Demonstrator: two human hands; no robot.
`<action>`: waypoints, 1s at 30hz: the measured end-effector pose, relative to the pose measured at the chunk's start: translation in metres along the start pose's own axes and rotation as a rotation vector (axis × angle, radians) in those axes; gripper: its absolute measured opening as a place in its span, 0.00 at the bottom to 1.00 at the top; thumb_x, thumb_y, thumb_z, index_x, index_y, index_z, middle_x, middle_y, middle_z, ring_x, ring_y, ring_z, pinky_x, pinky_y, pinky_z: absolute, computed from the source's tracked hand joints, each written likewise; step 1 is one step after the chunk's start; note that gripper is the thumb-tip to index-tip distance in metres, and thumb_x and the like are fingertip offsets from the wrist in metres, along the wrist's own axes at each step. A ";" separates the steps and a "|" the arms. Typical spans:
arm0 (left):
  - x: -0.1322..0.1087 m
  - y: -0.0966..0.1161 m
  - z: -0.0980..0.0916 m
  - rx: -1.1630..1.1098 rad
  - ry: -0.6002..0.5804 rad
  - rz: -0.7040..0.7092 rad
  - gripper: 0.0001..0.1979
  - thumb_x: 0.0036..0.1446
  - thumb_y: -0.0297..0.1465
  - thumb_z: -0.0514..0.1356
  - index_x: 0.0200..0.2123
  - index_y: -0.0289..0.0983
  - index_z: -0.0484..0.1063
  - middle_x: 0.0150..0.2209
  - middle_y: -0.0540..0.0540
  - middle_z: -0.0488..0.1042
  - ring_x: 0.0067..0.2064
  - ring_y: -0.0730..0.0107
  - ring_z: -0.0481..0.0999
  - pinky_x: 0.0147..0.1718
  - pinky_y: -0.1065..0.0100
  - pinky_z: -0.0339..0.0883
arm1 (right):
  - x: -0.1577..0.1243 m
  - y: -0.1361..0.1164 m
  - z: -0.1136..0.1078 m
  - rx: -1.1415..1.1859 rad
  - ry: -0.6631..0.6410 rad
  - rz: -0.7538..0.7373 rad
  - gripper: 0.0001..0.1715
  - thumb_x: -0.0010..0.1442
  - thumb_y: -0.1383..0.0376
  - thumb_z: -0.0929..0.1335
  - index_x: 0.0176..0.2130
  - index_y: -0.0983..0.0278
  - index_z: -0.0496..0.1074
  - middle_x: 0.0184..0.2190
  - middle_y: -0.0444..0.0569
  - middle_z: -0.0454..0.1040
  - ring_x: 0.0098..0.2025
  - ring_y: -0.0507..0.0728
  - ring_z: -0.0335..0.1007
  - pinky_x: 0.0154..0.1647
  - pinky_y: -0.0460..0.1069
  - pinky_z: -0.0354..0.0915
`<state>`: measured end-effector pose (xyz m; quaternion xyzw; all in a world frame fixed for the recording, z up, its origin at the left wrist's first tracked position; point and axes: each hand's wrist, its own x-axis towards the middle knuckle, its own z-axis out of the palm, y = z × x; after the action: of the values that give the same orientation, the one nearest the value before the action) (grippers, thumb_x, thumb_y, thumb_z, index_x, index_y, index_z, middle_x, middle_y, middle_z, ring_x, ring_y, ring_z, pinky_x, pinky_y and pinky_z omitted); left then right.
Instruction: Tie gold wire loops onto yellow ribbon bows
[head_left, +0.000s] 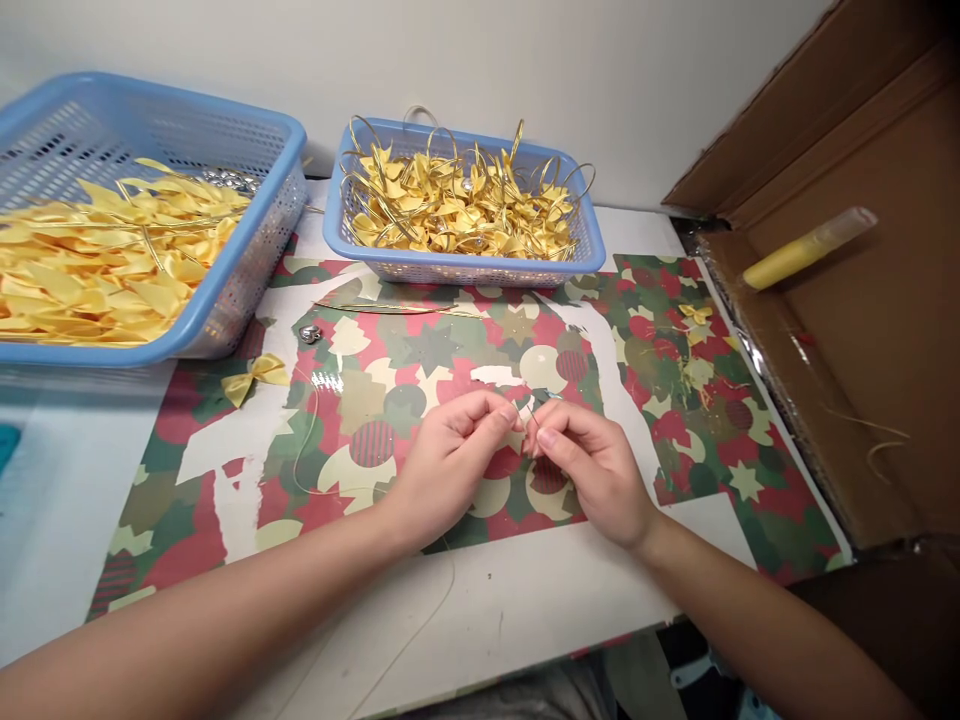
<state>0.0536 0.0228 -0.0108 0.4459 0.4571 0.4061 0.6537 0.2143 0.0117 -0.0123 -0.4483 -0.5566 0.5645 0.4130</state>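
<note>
My left hand [457,450] and my right hand [589,460] are close together over the middle of the patterned sheet, both closed in a pinch. Between the right fingertips sticks up a thin, dark, needle-like piece [532,412]. The left thumb and forefinger press on what looks like fine thread, mostly hidden by the fingers. A loose pale thread [297,465] curves over the sheet and passes under my left forearm. To the left lie a yellow ribbon bow [256,377] and a silver heart-shaped charm [310,333]. Gold cords [397,309] rest beyond my hands.
A blue basket [281,215] of yellow ribbon pieces stands at left. Another blue basket [465,265] holds yellow bows with gold loops. A cardboard wall [862,380] edges the right side, with a yellow tube [806,250] by it. Yellow scraps [697,370] lie at right.
</note>
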 end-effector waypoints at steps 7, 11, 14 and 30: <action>-0.001 -0.004 -0.001 -0.032 -0.046 -0.036 0.13 0.57 0.38 0.62 0.27 0.35 0.71 0.17 0.56 0.57 0.20 0.79 0.51 0.18 0.74 0.46 | 0.000 -0.001 0.000 0.018 -0.006 0.013 0.16 0.63 0.60 0.66 0.26 0.63 0.66 0.27 0.46 0.66 0.30 0.52 0.63 0.24 0.46 0.62; -0.001 -0.006 -0.003 -0.070 -0.017 -0.046 0.12 0.53 0.38 0.66 0.26 0.36 0.72 0.16 0.59 0.48 0.20 0.80 0.48 0.19 0.74 0.47 | 0.000 -0.002 0.000 0.030 -0.015 -0.005 0.15 0.64 0.62 0.65 0.26 0.63 0.66 0.27 0.44 0.65 0.27 0.49 0.60 0.21 0.44 0.60; 0.000 -0.004 -0.003 -0.066 -0.007 -0.044 0.12 0.52 0.38 0.66 0.26 0.36 0.73 0.17 0.58 0.52 0.21 0.79 0.51 0.21 0.73 0.50 | 0.000 -0.002 0.000 0.025 -0.007 -0.002 0.15 0.64 0.62 0.65 0.26 0.63 0.66 0.27 0.44 0.65 0.27 0.49 0.60 0.22 0.44 0.61; -0.003 -0.010 -0.005 -0.104 -0.144 -0.007 0.20 0.66 0.38 0.46 0.21 0.39 0.50 0.22 0.54 0.47 0.25 0.73 0.44 0.22 0.69 0.44 | -0.001 0.000 0.001 -0.043 -0.051 -0.047 0.14 0.64 0.64 0.65 0.26 0.63 0.66 0.27 0.45 0.67 0.29 0.51 0.62 0.30 0.47 0.60</action>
<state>0.0496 0.0187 -0.0209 0.4377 0.3887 0.3938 0.7087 0.2136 0.0103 -0.0126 -0.4295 -0.5894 0.5538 0.4017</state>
